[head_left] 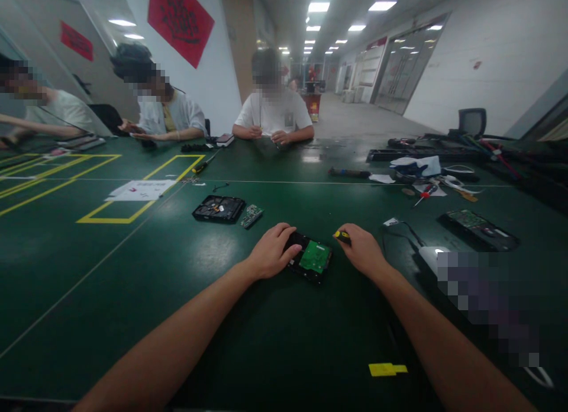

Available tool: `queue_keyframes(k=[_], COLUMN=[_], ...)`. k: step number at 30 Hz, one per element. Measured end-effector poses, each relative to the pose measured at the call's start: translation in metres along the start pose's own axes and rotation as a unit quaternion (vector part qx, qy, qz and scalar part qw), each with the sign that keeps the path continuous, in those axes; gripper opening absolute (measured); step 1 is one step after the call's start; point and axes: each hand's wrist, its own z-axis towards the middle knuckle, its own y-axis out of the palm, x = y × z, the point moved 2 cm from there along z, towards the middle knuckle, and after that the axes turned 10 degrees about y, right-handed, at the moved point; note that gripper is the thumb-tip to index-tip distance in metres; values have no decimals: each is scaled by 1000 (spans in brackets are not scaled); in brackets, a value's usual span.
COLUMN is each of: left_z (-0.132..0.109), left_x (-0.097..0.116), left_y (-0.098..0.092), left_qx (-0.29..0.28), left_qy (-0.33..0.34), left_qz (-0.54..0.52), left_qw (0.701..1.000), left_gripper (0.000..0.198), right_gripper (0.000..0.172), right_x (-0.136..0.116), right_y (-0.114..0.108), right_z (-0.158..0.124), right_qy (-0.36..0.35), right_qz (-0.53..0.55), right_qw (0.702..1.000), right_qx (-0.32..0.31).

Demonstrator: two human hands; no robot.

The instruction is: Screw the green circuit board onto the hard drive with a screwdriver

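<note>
A black hard drive (306, 274) lies on the green table in front of me, its green circuit board (316, 257) facing up. My left hand (274, 252) grips the drive's left side, thumb on top and fingers over the far edge. Just right of the drive, my right hand (364, 249) is closed around a screwdriver with a yellow and black handle (342, 237). The screwdriver's shaft and tip cannot be made out. Beyond my left hand lie an opened black drive case (218, 209) and a loose circuit board (252, 216).
Another drive (480, 228) lies at the right, near a cable (406, 227). Farther back are a red screwdriver (426, 192), gloves (415, 166) and tangled wires. A paper sheet (139, 190) and yellow tape lines are at left. Several people sit across the table, one person (277, 113) directly opposite.
</note>
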Motion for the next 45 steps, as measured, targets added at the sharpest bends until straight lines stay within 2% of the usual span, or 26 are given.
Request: queue_keyframes(k=[8, 11, 16, 29, 35, 40, 45], left_z=[-25, -27, -21, -19, -19, -20, -19], left_x=[19, 25, 30, 30, 29, 29, 28], left_y=[-7, -8, -7, -4, -3, -3, -3], left_qx=[-8, -22, -45, -59, -66, -76, -73], left_qy=[-18, 13, 78, 88, 86, 84, 75], left_qz=[35, 27, 16, 5, 8, 16, 0], left_qw=[999, 999, 996, 994, 994, 993, 994], left_gripper=[74, 82, 80, 80, 79, 79, 91], right_gripper=[5, 6, 9, 10, 20, 15, 13], right_x=[5, 5, 6, 2, 1, 4, 2], right_y=[3, 5, 7, 0, -1, 2, 1], right_z=[-1, 0, 2, -2, -3, -2, -2], right_qy=[8, 4, 3, 8, 20, 19, 21], right_qz=[-83, -87, -60, -45, -61, -46, -55], right_qw=[996, 996, 998, 998, 997, 998, 997], right_qx=[-24, -22, -24, -37, -53, -50, -59])
